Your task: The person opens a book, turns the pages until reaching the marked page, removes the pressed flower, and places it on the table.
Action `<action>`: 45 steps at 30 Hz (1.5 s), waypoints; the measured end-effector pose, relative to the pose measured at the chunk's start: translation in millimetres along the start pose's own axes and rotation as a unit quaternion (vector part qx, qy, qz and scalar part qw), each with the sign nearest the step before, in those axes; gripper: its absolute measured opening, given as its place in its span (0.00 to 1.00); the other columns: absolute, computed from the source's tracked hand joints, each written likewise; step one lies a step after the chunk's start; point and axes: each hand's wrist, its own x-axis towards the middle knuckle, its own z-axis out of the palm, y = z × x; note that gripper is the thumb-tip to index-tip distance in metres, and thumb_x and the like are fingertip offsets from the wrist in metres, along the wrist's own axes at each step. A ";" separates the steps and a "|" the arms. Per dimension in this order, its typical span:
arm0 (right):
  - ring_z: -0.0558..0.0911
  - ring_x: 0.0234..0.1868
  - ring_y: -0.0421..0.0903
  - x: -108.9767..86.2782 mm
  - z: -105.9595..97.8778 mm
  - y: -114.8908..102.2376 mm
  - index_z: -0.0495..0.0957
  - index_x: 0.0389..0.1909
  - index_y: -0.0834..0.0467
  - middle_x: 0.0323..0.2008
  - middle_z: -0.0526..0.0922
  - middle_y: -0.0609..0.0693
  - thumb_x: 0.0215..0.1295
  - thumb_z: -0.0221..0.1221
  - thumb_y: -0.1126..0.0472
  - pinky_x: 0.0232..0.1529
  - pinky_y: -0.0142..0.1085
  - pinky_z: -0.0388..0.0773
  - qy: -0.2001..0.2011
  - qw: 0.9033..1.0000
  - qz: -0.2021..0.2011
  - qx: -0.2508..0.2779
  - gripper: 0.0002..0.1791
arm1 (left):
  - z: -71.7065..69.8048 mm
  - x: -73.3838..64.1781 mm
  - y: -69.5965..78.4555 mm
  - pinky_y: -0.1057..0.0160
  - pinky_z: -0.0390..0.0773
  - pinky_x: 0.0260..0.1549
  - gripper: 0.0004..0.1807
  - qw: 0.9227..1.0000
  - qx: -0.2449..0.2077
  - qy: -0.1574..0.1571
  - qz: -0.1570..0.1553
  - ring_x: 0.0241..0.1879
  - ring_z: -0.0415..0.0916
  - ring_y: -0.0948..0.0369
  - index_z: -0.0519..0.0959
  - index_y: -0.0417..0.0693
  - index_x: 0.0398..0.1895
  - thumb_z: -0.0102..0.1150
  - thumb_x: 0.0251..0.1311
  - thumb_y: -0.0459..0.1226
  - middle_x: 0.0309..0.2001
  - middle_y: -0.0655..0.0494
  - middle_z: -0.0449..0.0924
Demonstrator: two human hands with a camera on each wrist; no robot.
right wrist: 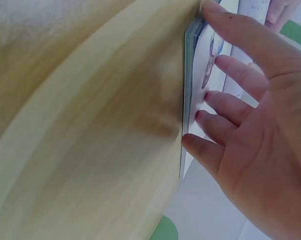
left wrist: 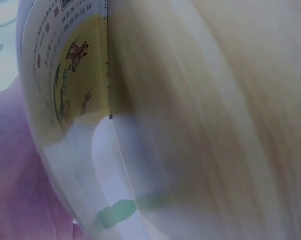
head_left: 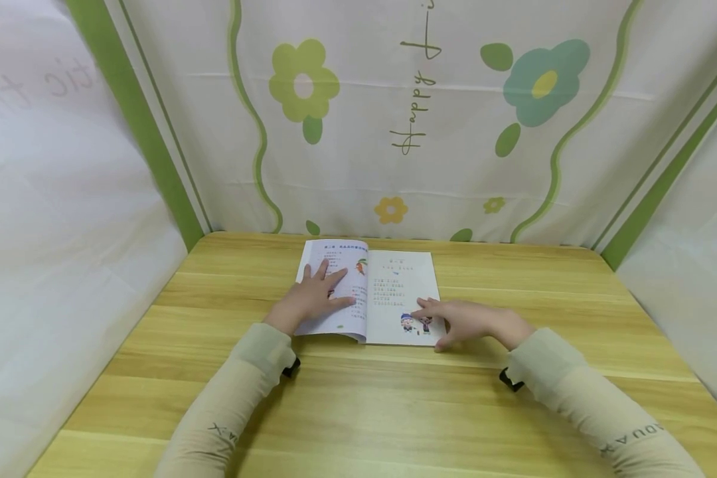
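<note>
An open book (head_left: 394, 269) lies on the wooden table, with printed text and small coloured cartoons on both pages. My left hand (head_left: 318, 295) rests on the left page with its fingers spread. In the left wrist view, that side's cover (left wrist: 83, 65) curves up off the table, showing a yellow patch with small animal drawings. My right hand (head_left: 463, 318) lies at the right page's lower outer corner. The right wrist view shows its fingertips touching the page and outer edge, with the thumb (right wrist: 235, 27) at the corner of the page stack (right wrist: 188, 85).
The wooden table (head_left: 358, 411) stretches around the book on all sides. White fabric walls with green bands and printed flowers (head_left: 303, 86) enclose the table at the back and both sides. Dark straps (head_left: 510, 380) show at both wrists under the light sleeves.
</note>
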 end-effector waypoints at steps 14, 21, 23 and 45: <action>0.54 0.79 0.61 -6.7 -5.2 3.2 0.73 0.72 0.56 0.79 0.55 0.58 0.58 0.62 0.69 0.71 0.56 0.59 -0.013 1.000 0.019 0.019 0.36 | 1.6 -0.2 -0.7 0.27 0.47 0.69 0.46 1.000 0.007 -0.004 0.005 0.77 0.28 0.32 0.52 0.60 0.84 0.53 0.69 0.64 0.82 0.43 0.33; 0.58 0.77 0.63 -6.2 -4.2 5.7 0.76 0.69 0.57 0.76 0.62 0.59 0.67 0.58 0.72 0.73 0.58 0.57 0.029 0.999 0.014 -0.013 0.28 | 2.5 0.2 -2.1 0.26 0.48 0.68 0.46 1.000 0.008 -0.003 0.009 0.77 0.29 0.30 0.52 0.59 0.84 0.51 0.69 0.65 0.82 0.41 0.33; 0.60 0.76 0.63 -5.8 -3.7 6.0 0.77 0.68 0.57 0.75 0.63 0.60 0.68 0.56 0.73 0.73 0.58 0.56 0.044 0.999 0.014 -0.019 0.27 | 2.5 -0.4 -1.8 0.27 0.48 0.68 0.46 1.000 0.008 -0.005 0.008 0.77 0.29 0.31 0.51 0.60 0.84 0.51 0.69 0.66 0.82 0.42 0.33; 0.79 0.61 0.61 15.4 -7.9 -0.4 0.81 0.61 0.63 0.72 0.67 0.64 0.73 0.63 0.50 0.62 0.52 0.75 0.198 0.977 0.055 0.047 0.25 | 4.4 2.0 -2.9 0.27 0.50 0.68 0.46 1.000 0.011 -0.001 0.009 0.77 0.31 0.30 0.51 0.60 0.84 0.50 0.70 0.66 0.82 0.41 0.35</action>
